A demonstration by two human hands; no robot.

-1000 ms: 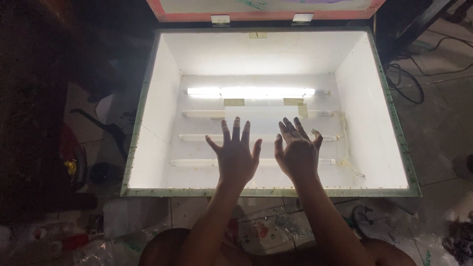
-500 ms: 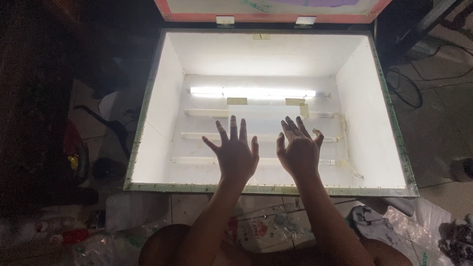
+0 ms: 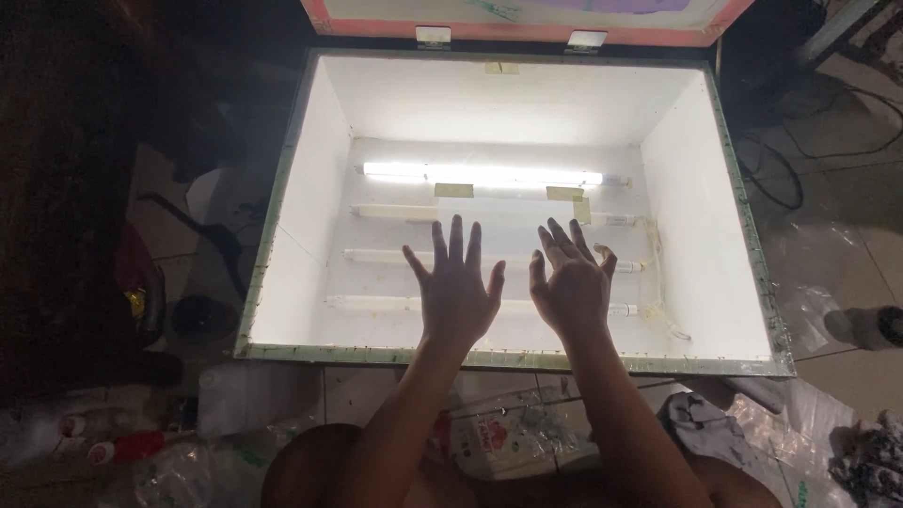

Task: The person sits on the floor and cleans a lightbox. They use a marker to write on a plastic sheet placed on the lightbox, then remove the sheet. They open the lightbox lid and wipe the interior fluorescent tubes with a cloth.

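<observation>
Hands are held open, fingers spread, palms down: left hand and right hand side by side above the white box. Tubes lie beneath; one lit tube glows at twelve o'clock.

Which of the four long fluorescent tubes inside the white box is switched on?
The rearmost fluorescent tube, farthest from both hands, glows brightly; the three tubes nearer the hands are dark.
</observation>
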